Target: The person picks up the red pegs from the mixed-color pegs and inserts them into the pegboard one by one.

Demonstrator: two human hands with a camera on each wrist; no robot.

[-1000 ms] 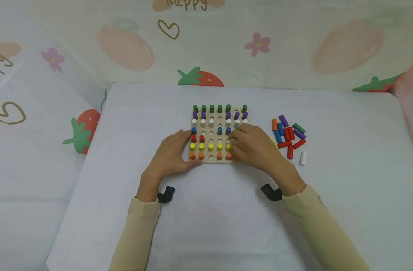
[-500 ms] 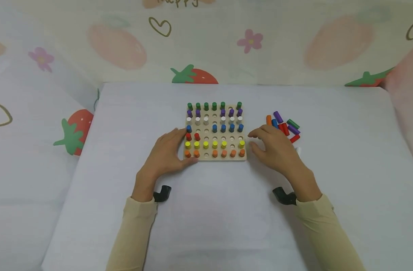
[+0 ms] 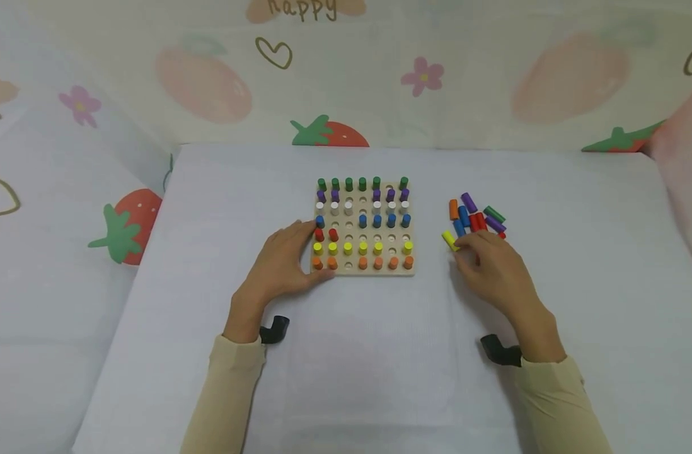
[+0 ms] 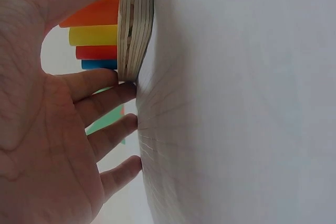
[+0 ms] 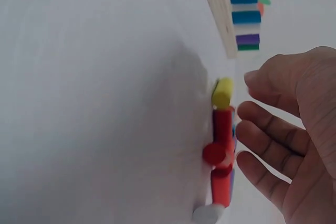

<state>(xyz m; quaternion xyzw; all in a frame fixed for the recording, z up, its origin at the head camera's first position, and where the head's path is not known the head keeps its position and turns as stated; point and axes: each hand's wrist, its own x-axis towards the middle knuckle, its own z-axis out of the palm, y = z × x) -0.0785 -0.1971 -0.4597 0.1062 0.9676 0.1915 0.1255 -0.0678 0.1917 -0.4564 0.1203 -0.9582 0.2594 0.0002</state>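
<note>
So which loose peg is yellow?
The yellow peg is the leftmost loose one, nearest the board; the other loose pegs in view are orange, blue, red, purple, green or white.

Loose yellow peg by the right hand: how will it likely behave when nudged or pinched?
The yellow peg will likely roll if nudged sideways, being a cylinder lying on its side. It is probably stiff, as its outline looks straight. It may be light, given how small it is beside the right hand.
</note>
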